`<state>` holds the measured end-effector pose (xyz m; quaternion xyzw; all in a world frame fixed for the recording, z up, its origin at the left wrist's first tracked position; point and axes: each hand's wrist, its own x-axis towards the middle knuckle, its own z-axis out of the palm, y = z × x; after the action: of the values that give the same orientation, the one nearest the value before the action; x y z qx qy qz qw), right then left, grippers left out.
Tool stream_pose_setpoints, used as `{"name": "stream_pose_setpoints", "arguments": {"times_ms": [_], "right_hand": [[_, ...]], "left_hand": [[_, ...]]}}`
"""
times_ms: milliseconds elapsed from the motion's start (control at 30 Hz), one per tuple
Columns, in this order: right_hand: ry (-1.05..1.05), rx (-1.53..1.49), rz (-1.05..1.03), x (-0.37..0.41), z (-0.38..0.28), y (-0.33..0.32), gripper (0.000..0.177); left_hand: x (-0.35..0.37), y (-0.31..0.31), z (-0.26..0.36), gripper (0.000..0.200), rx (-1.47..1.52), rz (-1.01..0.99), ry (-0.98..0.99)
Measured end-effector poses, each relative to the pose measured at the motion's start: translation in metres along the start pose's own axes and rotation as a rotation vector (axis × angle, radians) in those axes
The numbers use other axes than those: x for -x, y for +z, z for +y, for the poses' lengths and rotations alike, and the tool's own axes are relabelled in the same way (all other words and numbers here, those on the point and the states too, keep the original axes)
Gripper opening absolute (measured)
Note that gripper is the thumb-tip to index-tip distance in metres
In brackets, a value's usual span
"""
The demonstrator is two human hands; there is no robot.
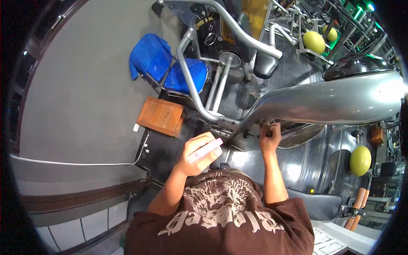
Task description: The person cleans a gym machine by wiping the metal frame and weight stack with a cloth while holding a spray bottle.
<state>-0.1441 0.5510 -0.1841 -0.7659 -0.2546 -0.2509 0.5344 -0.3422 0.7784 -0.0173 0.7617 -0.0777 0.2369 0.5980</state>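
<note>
My left hand [196, 158] is wrapped round a flat pale pink block [205, 150], held in front of my chest with its long edge facing up. My right hand [272, 137] is closed, fingers curled, right at the lower edge of the large silver housing [323, 101] of a gym machine. Something small and dark shows between those fingers, but I cannot tell what it is. Just left of that hand, the grey machine frame [227, 122] joins the housing.
A blue padded chair [187, 75] stands ahead on the left, beside a wooden box [160, 115] against the grey wall. A white cable [76, 162] runs along the wall. Yellow-green balls [360, 161] and other machines stand to the right.
</note>
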Motion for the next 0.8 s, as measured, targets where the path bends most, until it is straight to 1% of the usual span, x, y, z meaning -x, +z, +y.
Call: {"name": "stream_pose_setpoints", "arguments": {"times_ms": [33, 67, 133, 167, 267, 333, 367, 467, 500, 533, 567, 600, 633, 667, 733, 800], "right_hand": [[0.084, 0.044, -0.045, 0.014, 0.008, 0.004, 0.026], [0.173, 0.092, -0.091, 0.024, 0.011, 0.005, 0.025], [0.235, 0.124, -0.109, 0.024, 0.001, 0.000, 0.024], [0.262, 0.143, -0.119, 0.019, -0.003, -0.005, 0.024], [-0.027, 0.079, 0.096, -0.018, -0.043, -0.022, 0.021], [-0.043, -0.065, 0.231, -0.036, -0.066, -0.030, 0.020], [0.036, -0.112, 0.240, -0.039, -0.063, -0.029, 0.019], [0.146, 0.006, 0.089, -0.027, -0.056, -0.011, 0.019], [0.124, 0.141, -0.053, -0.013, -0.041, -0.006, 0.018], [0.103, 0.216, -0.125, 0.016, -0.002, 0.006, 0.017], [0.130, 0.212, -0.198, 0.028, -0.007, 0.016, 0.012], [0.252, 0.279, -0.259, 0.049, 0.009, 0.021, 0.012], [0.310, 0.279, -0.284, 0.069, 0.022, 0.022, 0.016], [0.336, 0.279, -0.245, 0.082, 0.020, 0.022, 0.020], [0.571, 0.206, -0.225, 0.098, -0.002, 0.017, 0.020], [0.735, 0.137, -0.069, 0.126, 0.008, 0.012, 0.019]], "left_hand": [[-0.001, -0.002, 0.000, 0.013, -0.034, -0.004, 0.045], [0.000, -0.005, -0.001, 0.014, -0.003, -0.012, -0.006], [0.003, -0.009, -0.003, 0.015, 0.072, -0.040, -0.109], [0.003, -0.010, -0.003, 0.015, 0.054, -0.042, -0.110], [0.007, -0.013, -0.007, 0.015, 0.090, 0.017, -0.094], [0.013, -0.018, -0.013, 0.014, 0.095, 0.017, -0.111], [0.015, -0.020, -0.016, 0.014, 0.099, 0.016, -0.117], [0.023, -0.025, -0.022, 0.014, 0.128, 0.058, -0.128], [0.025, -0.027, -0.024, 0.014, 0.144, 0.073, -0.124], [0.028, -0.028, -0.026, 0.014, 0.161, 0.087, -0.122], [0.031, -0.029, -0.027, 0.014, 0.178, 0.100, -0.120], [0.034, -0.030, -0.028, 0.015, 0.172, 0.105, -0.125], [0.037, -0.033, -0.027, 0.015, 0.164, 0.109, -0.133], [0.038, -0.036, -0.028, 0.015, 0.151, 0.119, -0.134], [0.048, -0.042, -0.033, 0.016, 0.153, 0.171, -0.182], [0.060, -0.045, -0.035, 0.018, 0.165, 0.197, -0.247]]}}
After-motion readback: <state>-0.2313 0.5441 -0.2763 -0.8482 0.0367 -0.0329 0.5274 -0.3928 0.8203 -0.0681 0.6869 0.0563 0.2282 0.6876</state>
